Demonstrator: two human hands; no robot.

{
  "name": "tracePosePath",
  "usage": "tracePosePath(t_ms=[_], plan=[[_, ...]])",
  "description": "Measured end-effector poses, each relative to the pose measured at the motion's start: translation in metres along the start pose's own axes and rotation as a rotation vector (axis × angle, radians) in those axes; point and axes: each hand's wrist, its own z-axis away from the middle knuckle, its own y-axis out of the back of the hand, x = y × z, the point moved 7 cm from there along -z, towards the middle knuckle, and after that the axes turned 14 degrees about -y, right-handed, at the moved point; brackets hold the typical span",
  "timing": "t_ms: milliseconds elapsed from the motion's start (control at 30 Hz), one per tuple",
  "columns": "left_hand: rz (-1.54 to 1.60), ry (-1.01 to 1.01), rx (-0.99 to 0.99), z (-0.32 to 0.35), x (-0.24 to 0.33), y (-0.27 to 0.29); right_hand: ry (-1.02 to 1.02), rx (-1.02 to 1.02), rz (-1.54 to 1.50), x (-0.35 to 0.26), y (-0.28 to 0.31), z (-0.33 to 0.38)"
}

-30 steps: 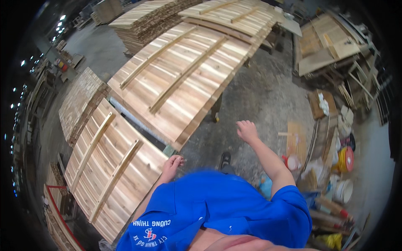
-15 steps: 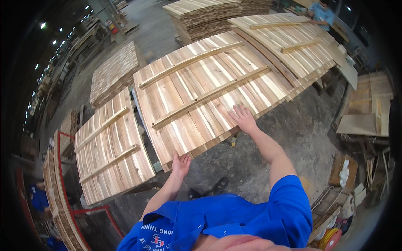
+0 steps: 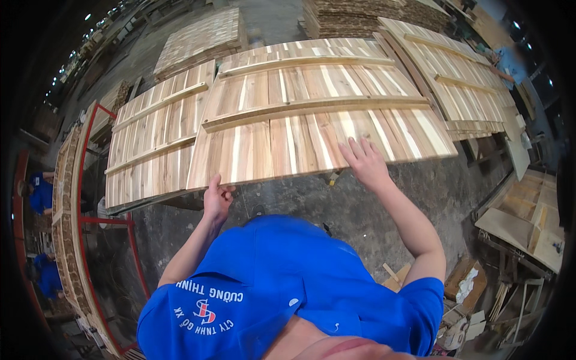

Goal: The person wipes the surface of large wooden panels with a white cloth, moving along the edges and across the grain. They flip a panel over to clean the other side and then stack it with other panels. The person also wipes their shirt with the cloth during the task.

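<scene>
A wide wooden panel (image 3: 258, 144) of joined light and brown boards lies in front of me, with two long battens fixed across it. My left hand (image 3: 217, 199) grips its near left corner, thumb at the top edge and fingers curled below. Flat on the panel's near edge, toward its right end, rests my right hand (image 3: 366, 165) with its fingers apart. The left end of this panel meets and seems to overlap a smaller battened panel (image 3: 153, 129). What supports the panels underneath is mostly hidden.
Another battened panel (image 3: 456, 75) lies on a stack at the right, with a person in blue (image 3: 512, 63) at its far end. Stacks of boards (image 3: 201, 42) stand behind. A red metal frame (image 3: 84, 168) is at left, a low table (image 3: 522, 216) at right.
The wide panel has shifted left, closing the gap to the smaller panel and leaving the right-hand stack. Both my hands moved with it, and my view has turned.
</scene>
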Motion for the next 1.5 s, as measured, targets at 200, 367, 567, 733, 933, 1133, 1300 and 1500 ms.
tracePosePath(t_ms=[200, 367, 567, 733, 933, 1133, 1300, 1500], plan=[[-0.254, -0.538, -0.034, 0.021, 0.042, 0.097, 0.083, 0.155, -0.05, -0.035, 0.104, 0.026], [-0.816, -1.348, -0.081, 0.024, 0.122, 0.117, 0.08, 0.171, -0.096, -0.045, 0.175, 0.027], [-0.234, -1.345, -0.203, -0.032, 0.172, 0.045, -0.001, 0.172, -0.093, -0.063, 0.21, 0.027], [-0.032, -1.509, -0.299, -0.058, 0.215, 0.023, -0.003, 0.465, -0.18, -0.052, 0.273, -0.003], [0.077, -1.69, 0.044, -0.063, 0.335, -0.051, -0.17, 0.687, -0.235, 0.06, 0.336, -0.099], [0.044, -1.568, -0.081, -0.103, 0.405, -0.104, -0.219, 1.374, -0.536, 0.159, 0.336, -0.168], [-0.074, -1.522, 0.004, -0.159, 0.436, -0.12, -0.765, 1.121, -1.266, 0.306, 0.116, -0.185], [-0.159, -1.387, 0.153, -0.217, 0.449, -0.116, -1.293, 0.804, -1.567, 0.402, -0.099, -0.187]])
